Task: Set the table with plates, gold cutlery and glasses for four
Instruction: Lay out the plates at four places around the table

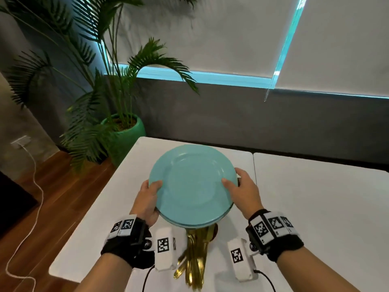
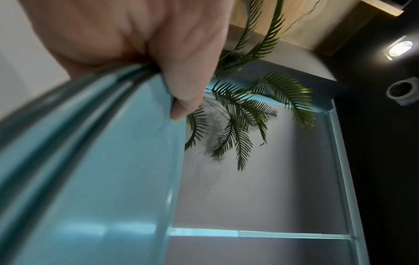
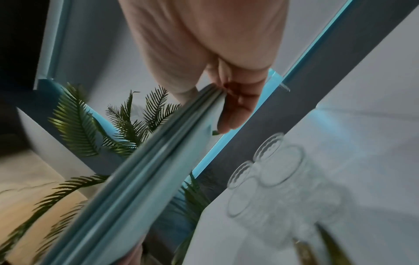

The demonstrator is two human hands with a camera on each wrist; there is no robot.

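A stack of teal plates (image 1: 191, 184) hangs above the white table (image 1: 315, 207), tilted slightly toward me. My left hand (image 1: 149, 197) grips its left rim, thumb on top and fingers underneath. My right hand (image 1: 242, 190) grips the right rim the same way. The left wrist view shows the thumb of the left hand (image 2: 181, 80) pressed on the layered plates (image 2: 102, 170). In the right wrist view, the right hand (image 3: 226, 89) clamps the plates (image 3: 147, 179) at their edges. Gold cutlery (image 1: 195, 258) lies in a pile on the table under the stack. Clear glasses (image 3: 272, 179) stand together on the table, seen only in the right wrist view.
A palm in a green pot (image 1: 126, 135) stands on the floor off the table's far left corner. A seam (image 1: 253, 165) splits the tabletop into two halves. A grey wall and window blinds lie beyond the far edge. A white cable (image 1: 35, 186) trails over the wooden floor at left.
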